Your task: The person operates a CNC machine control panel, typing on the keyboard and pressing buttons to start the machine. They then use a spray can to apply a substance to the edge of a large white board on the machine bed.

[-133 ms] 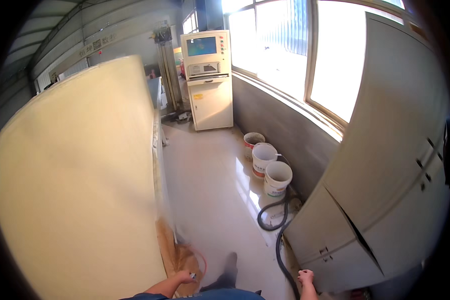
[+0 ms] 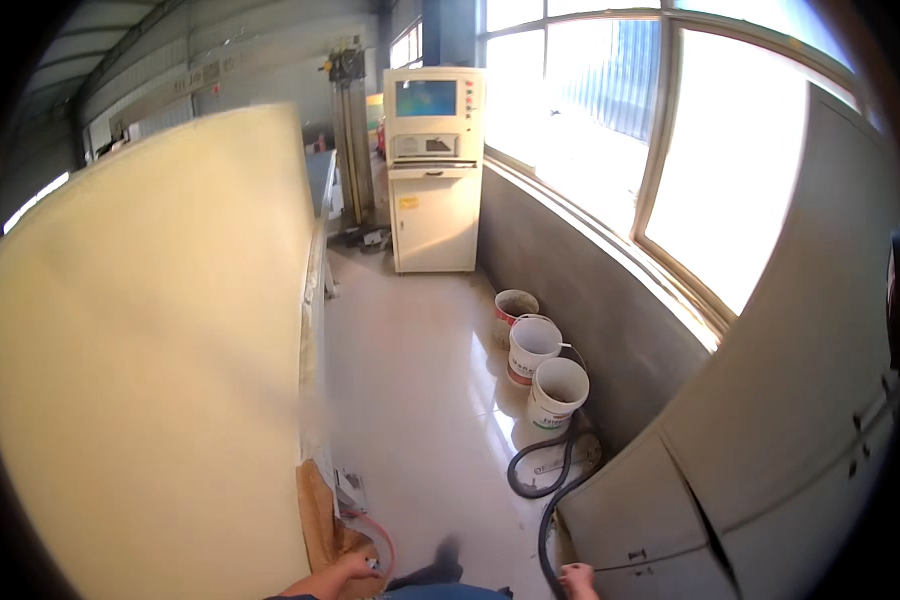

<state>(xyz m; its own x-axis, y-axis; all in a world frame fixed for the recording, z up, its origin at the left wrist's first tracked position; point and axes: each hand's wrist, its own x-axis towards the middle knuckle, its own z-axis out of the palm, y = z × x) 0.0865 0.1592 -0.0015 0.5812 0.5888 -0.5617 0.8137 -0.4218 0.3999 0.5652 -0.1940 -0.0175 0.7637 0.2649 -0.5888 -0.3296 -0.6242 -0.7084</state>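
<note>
A large cream-coloured flat panel [image 2: 150,360] stands upright and fills the left half of the view. My left hand [image 2: 358,567] is at the bottom edge, beside the panel's lower right corner and touching a brown board [image 2: 320,525] that leans there. A thin red hose [image 2: 382,545] loops next to this hand, and its grip is too small to make out. My right hand [image 2: 576,578] hangs low on the right with its fingers curled. It holds nothing I can see and is close to the grey cabinet [image 2: 770,420].
Three buckets [image 2: 535,350] stand in a row along the grey wall below the windows. A black hose [image 2: 545,470] curls on the glossy floor near them. A cream control cabinet with a screen [image 2: 433,170] stands at the far end of the aisle.
</note>
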